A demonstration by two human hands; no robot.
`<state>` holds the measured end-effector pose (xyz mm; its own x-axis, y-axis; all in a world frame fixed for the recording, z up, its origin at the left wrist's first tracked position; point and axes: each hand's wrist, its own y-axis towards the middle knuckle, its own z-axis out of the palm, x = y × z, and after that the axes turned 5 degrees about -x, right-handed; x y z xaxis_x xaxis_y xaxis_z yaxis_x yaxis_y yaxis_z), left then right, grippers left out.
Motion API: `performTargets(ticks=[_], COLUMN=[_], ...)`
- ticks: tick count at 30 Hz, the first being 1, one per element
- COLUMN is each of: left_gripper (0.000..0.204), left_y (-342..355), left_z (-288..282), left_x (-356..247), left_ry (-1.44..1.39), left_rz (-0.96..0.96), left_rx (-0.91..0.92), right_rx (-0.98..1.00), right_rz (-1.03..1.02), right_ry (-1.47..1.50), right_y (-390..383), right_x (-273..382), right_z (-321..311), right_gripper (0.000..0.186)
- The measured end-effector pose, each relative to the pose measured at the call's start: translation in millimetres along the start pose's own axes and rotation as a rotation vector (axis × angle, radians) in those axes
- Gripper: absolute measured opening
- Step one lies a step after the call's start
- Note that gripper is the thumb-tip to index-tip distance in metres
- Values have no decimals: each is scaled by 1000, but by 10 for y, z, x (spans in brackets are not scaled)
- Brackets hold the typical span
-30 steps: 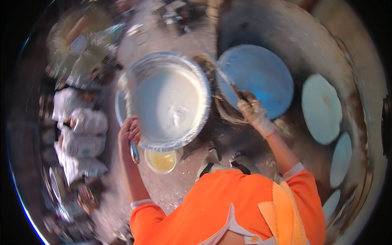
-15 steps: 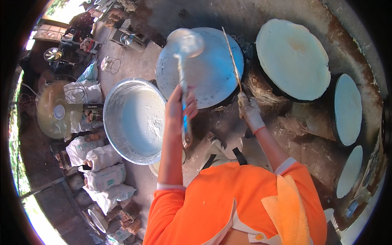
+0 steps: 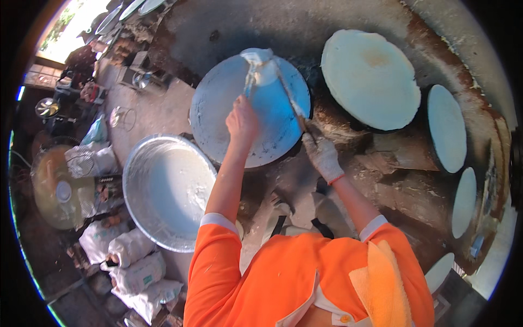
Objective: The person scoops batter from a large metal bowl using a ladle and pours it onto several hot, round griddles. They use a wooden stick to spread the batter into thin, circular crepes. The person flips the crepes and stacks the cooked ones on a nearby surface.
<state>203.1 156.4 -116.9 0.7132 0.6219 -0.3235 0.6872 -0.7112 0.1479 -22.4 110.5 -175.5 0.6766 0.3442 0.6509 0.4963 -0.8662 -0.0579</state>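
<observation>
Clearly, the largest thing is one bare blue-grey plate [image 3: 218, 117], round, under and ahead of the left hand [image 3: 243, 122]. Four pale rounds [image 3: 373, 79] sit off to the right of the right hand [image 3: 320, 155], the biggest ahead of it, the smallest nearer the body. One metal basin [image 3: 163, 191], whitened inside, stands left of the left hand and closer to the body; one fan [image 3: 62, 191] is farther left, and at least four white sacks [image 3: 133, 275] lie between it and the lower edge.

One ladle [image 3: 256, 54] has its handle closed in the left fist, its bowl over the plate's far part, ahead of that hand. One stick [image 3: 289, 92] is gripped at its near end by the right hand — gloved in off-white — and slants forward and leftward to the ladle.

The left fingers are mostly hidden behind the back of the hand, with much of the handle. Whether the bowl or stick touches the plate cannot be told; the white patch beside the bowl is equally hard to read. The sacks crowd together — their exact count is unclear.
</observation>
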Motion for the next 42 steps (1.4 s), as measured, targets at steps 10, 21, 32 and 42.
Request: performTargets(ticks=[10, 21, 32, 42], left_gripper=[16, 21, 29, 32], left_y=[273, -563, -141, -70], left_z=[-453, -1231, -889, -868], left_x=[851, 892, 1328, 1653], left_ry=[-88, -1020, -1156, -1005], left_rz=[-110, -466, -384, -176], left_rx=[-125, 90, 181, 98], right_rx=[-63, 117, 160, 80], right_rz=[11, -457, -275, -404], right_ry=[-155, -347, -330, -117], right_y=[132, 513, 618, 357], right_x=[235, 505, 288, 719], right_z=[-1, 183, -80, 13], right_gripper=[40, 39, 38, 30])
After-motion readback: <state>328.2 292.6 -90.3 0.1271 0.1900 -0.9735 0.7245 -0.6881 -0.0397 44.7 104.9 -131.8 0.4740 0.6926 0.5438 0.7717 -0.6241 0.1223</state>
